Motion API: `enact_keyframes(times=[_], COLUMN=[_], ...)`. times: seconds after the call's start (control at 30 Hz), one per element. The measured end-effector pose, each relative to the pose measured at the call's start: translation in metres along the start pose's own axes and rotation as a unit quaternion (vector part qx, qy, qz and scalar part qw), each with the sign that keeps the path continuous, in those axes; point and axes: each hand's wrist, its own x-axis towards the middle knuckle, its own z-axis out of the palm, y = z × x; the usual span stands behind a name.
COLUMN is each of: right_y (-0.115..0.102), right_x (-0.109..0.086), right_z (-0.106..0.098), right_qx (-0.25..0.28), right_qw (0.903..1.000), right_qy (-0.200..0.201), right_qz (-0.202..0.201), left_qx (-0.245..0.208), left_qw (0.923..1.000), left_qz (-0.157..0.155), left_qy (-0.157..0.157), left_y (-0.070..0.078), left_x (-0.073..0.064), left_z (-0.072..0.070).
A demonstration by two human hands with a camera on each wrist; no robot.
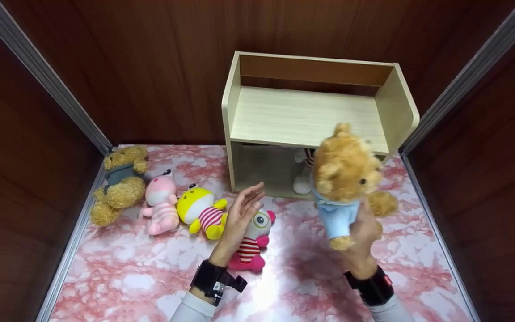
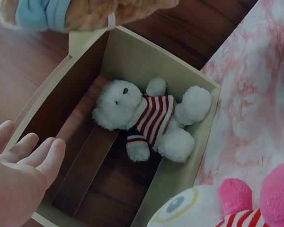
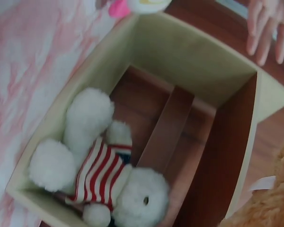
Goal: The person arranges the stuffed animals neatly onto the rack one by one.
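A golden-brown teddy bear point(image 1: 344, 174) in a light blue shirt is held up in front of the shelf's right half. My right hand point(image 1: 361, 237) grips it by the body from behind; the bear hides some of the fingers. With fingers extended, my left hand point(image 1: 239, 219) hovers holding nothing, left of the bear and partly over a grey-and-pink plush toy point(image 1: 248, 248) in a red-striped top. Inside the lower compartment of the pale wooden shelf point(image 1: 309, 112), a white teddy bear point(image 2: 154, 118) in a red-and-white striped shirt sits against the right side.
Left of the shelf lie a yellow plush toy point(image 1: 199, 208), a pink plush toy point(image 1: 162, 203) and a curly brown bear point(image 1: 125, 183) in a grey top. Dark wood-look panels point(image 1: 159, 67) enclose the pink marbled surface point(image 1: 123, 277) at the back and sides.
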Motion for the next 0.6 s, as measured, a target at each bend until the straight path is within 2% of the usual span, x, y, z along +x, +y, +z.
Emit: enact_keyframes(times=[0.03,0.07,0.1,0.13,0.3,0.43,0.53,0.6], right_y=[0.007,0.016,0.022,0.027,0.039,0.039,0.039,0.04], right_x=[-0.007,-0.015,-0.021,-0.025,-0.037,-0.042,-0.047,-0.052], right_z=[-0.001,-0.003,-0.003,-0.004,0.001,0.007,0.012,0.015], right_qx=[-0.186,-0.292,-0.362,-0.377,-0.381,-0.379,-0.373,-0.367], right_qw=[0.9804,0.9478,0.9138,0.9036,0.8971,0.896,0.897,0.8975], right_qy=[0.021,0.052,0.075,0.063,0.003,-0.04,-0.081,-0.097], right_qz=[-0.061,-0.118,-0.168,-0.193,-0.224,-0.228,-0.223,-0.225], left_qx=[-0.002,-0.006,-0.008,-0.011,-0.018,-0.014,-0.028,-0.04], left_qw=[1.0,0.9999,0.9998,0.9996,0.9981,0.9985,0.9987,0.9979], left_qz=[0.002,0.006,0.01,0.015,0.036,0.02,0.003,0.015], left_qy=[-0.005,-0.01,-0.015,-0.02,-0.046,-0.05,-0.043,-0.048], left_y=[0.0,0.001,0.001,0.002,0.002,0.005,0.007,0.007], left_x=[0.0,0.0,0.0,0.0,0.0,-0.001,-0.002,-0.001], left_z=[0.001,0.002,0.002,0.003,0.006,0.009,0.014,0.018])
